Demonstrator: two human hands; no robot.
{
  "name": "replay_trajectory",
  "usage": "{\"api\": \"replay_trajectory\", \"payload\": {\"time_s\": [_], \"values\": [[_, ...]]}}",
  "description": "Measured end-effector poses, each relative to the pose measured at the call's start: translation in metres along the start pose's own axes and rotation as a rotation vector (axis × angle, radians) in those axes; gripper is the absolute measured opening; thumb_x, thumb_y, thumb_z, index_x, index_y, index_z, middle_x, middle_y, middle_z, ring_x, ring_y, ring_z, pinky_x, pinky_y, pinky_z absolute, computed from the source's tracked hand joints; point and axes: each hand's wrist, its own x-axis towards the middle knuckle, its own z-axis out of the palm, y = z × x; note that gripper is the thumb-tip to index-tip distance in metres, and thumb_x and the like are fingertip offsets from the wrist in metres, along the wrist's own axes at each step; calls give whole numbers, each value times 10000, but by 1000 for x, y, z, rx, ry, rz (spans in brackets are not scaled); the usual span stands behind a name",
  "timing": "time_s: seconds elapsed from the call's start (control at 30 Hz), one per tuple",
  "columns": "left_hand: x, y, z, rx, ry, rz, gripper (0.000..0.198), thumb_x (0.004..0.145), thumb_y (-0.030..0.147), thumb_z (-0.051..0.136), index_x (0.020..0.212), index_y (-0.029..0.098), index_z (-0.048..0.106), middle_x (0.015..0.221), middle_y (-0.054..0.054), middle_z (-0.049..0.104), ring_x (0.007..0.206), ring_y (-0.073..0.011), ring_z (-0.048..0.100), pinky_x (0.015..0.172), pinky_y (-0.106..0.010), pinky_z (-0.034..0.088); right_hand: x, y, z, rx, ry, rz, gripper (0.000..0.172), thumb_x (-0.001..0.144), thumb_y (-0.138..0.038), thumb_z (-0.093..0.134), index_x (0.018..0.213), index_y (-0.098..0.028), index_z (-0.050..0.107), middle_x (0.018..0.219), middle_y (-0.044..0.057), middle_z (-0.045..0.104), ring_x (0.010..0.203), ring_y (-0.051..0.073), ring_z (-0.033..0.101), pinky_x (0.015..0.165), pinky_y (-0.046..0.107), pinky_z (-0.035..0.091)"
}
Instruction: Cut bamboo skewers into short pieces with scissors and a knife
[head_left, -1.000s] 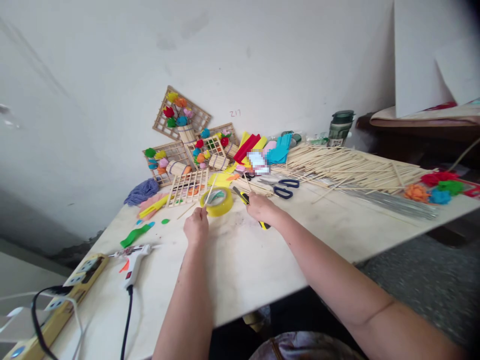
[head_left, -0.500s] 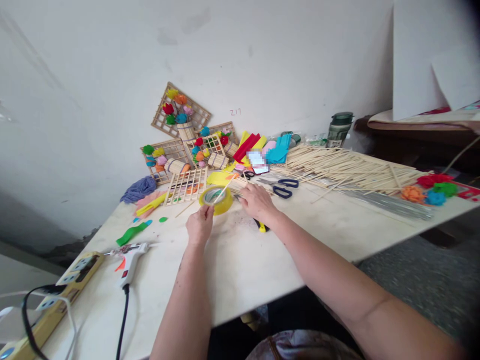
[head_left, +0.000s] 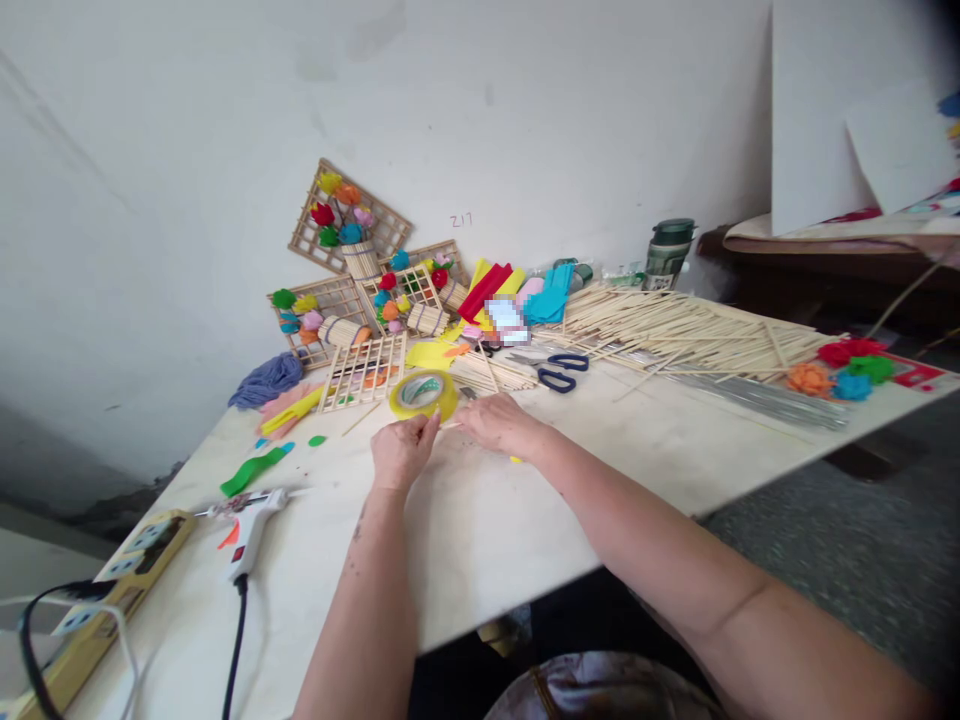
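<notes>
My left hand (head_left: 401, 452) and my right hand (head_left: 496, 425) meet just in front of a yellow tape roll (head_left: 422, 395) on the pale table (head_left: 487, 530). Both pinch a thin wooden stick (head_left: 450, 424) that lies level between them, the left at one end, the right at the other. A yellow utility knife (head_left: 516, 459) lies under my right wrist, with only its tip showing. Blue-handled scissors (head_left: 559, 370) lie just beyond my right hand.
A wooden lattice frame (head_left: 364, 372) lies left of the tape, and flower-decorated frames (head_left: 349, 225) lean on the wall. A big stick pile (head_left: 675, 330), metal wires (head_left: 757, 395), paper flowers (head_left: 847, 370) and a bottle (head_left: 667, 255) are at right. A glue gun (head_left: 244, 520) and power strip (head_left: 135, 555) sit near left.
My right hand has left the utility knife and slid left to the stick. My left hand has lowered the stick from upright over the tape roll to level.
</notes>
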Motion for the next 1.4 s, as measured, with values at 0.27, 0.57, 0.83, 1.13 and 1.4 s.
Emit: {"api": "replay_trajectory", "payload": {"time_s": [0.27,0.57,0.83,1.13,1.4], "values": [[2,-7,0,-170,-40,-38,498,800,523,319,529,189,571,516,-21,561,543,-105,472,512,-219,219,-3,0,-6,175,-43,-36,216,832,-261,426,830,-186,628,809,42,635,736,167,550,610,249,339],[1,-15,7,-864,-129,-92,477,769,547,358,480,169,389,442,41,343,460,-64,310,469,-200,261,-3,2,-1,1000,149,-196,260,816,-337,455,772,-149,630,687,-9,550,635,88,482,593,207,369],[-2,0,0,-1468,-282,-131,324,759,490,431,683,175,434,546,36,429,463,-55,343,449,-184,316,7,5,7,1532,429,163,323,694,-434,585,821,-145,654,621,-25,531,526,78,454,514,217,374],[-2,-2,12,-1400,-246,-103,327,692,418,577,835,136,657,808,-49,607,716,-112,485,665,-234,389,11,-5,18,1402,539,315,267,686,-403,580,683,-145,649,616,-16,564,624,102,497,620,233,397],[-4,7,5,-1188,-245,35,355,736,472,509,745,146,650,732,-16,589,689,-110,479,638,-216,365,11,-1,26,1275,325,166,311,769,-406,472,599,-155,539,429,-74,391,373,62,366,404,196,309]]}}
